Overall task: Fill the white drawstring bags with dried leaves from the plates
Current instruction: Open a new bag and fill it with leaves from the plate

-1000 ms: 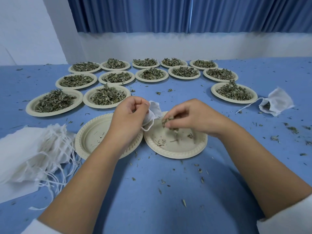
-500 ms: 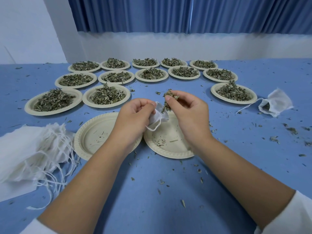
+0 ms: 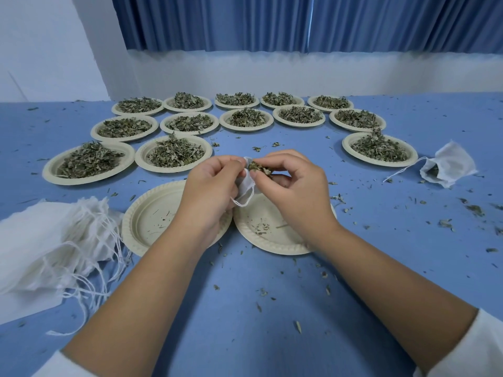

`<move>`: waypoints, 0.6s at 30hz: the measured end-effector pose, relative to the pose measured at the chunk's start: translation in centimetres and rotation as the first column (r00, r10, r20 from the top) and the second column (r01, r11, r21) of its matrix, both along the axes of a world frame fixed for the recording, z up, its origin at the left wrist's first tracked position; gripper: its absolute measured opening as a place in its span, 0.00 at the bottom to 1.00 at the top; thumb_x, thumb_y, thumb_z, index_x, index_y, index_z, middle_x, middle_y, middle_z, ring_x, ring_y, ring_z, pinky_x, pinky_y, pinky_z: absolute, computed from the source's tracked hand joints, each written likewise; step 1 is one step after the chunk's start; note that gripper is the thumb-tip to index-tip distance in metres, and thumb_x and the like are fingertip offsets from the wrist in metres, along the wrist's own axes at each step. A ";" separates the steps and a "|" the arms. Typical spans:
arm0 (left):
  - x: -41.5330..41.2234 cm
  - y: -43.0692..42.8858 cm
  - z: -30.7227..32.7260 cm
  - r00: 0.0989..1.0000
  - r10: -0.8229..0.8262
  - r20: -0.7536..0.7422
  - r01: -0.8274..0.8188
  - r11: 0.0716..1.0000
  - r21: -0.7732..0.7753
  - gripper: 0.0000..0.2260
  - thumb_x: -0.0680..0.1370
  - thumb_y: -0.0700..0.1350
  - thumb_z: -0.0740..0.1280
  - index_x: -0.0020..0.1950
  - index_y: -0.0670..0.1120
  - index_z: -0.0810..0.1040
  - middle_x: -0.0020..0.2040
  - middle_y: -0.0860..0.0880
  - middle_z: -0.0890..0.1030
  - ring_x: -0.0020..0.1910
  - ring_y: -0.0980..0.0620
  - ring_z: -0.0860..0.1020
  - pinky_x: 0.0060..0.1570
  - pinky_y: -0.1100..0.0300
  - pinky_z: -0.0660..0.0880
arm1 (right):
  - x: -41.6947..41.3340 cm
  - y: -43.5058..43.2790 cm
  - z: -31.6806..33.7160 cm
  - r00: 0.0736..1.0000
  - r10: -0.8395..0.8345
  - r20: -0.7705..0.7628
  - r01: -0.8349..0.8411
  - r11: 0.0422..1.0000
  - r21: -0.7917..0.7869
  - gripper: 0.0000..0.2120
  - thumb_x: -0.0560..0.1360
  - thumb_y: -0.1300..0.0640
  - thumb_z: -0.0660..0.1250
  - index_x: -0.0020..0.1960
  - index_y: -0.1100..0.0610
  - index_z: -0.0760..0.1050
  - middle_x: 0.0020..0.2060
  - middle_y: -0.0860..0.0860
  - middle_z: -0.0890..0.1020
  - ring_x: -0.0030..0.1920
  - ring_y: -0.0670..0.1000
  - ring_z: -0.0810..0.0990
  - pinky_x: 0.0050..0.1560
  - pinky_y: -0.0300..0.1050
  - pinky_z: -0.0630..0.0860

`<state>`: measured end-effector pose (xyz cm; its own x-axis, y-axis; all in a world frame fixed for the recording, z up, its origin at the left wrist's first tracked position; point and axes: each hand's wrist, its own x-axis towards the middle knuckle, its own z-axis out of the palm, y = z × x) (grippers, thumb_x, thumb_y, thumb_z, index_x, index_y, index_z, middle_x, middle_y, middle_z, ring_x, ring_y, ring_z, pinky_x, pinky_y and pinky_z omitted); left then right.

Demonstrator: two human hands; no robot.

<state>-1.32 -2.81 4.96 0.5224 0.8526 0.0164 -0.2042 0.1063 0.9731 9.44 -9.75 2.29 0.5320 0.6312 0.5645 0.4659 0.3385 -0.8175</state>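
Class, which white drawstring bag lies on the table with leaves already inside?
The lone bag at far right, beside the rightmost plate; the left stack lies flat.

The left sleeve (image 3: 51,368) and right sleeve (image 3: 481,346) are plain white fabric, ending above bare forearms (image 3: 381,281) near the elbows.

White drawstring bag (image 3: 246,183); green-brown dried leaves (image 3: 257,167); cream plates (image 3: 275,244); blue tablecloth (image 3: 245,322); blue curtain (image 3: 299,23)

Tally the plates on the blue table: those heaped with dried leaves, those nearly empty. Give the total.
Plates heaped with leaves: 13
Nearly empty plates: 2
Total: 15
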 end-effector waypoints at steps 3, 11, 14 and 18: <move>0.1 0.0 -0.1 1.000 0.004 0.003 -0.004 1.000 0.021 0.04 0.80 0.38 0.63 0.48 0.40 0.77 0.22 0.56 0.71 0.17 0.61 0.64 0.20 0.71 0.63 | 0.3 0.1 0.0 0.997 0.036 -0.065 -0.038 0.999 -0.035 0.11 0.71 0.67 0.73 0.45 0.51 0.83 0.46 0.51 0.82 0.47 0.49 0.83 0.47 0.36 0.79; 0.1 0.4 -0.7 0.993 -0.020 -0.112 0.037 0.989 0.146 0.05 0.80 0.39 0.65 0.46 0.43 0.78 0.22 0.57 0.72 0.20 0.62 0.69 0.25 0.69 0.69 | 1.6 0.0 0.2 0.990 0.117 -0.074 -0.135 0.937 -0.321 0.10 0.75 0.64 0.69 0.53 0.55 0.84 0.44 0.48 0.87 0.48 0.49 0.85 0.54 0.47 0.80; 0.1 0.6 -0.9 0.991 -0.045 -0.125 0.061 0.990 0.129 0.04 0.79 0.39 0.65 0.47 0.42 0.79 0.25 0.55 0.75 0.21 0.61 0.70 0.23 0.70 0.67 | 1.9 -0.1 0.5 0.984 0.153 -0.093 -0.177 0.913 -0.368 0.13 0.77 0.63 0.64 0.54 0.51 0.84 0.45 0.50 0.87 0.53 0.71 0.79 0.54 0.70 0.76; 0.1 0.6 -0.9 0.989 -0.028 -0.147 0.054 0.983 0.176 0.04 0.79 0.39 0.66 0.46 0.43 0.79 0.26 0.56 0.76 0.22 0.62 0.71 0.23 0.72 0.65 | 2.1 -0.4 0.8 0.971 0.235 -0.036 -0.229 0.885 -0.406 0.17 0.79 0.64 0.63 0.53 0.43 0.82 0.47 0.49 0.87 0.53 0.74 0.77 0.53 0.73 0.74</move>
<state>-1.25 -2.20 4.02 0.5652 0.8201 0.0893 -0.0602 -0.0670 0.9959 11.54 -10.18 3.10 0.3357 0.9108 0.2401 0.4272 0.0799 -0.9006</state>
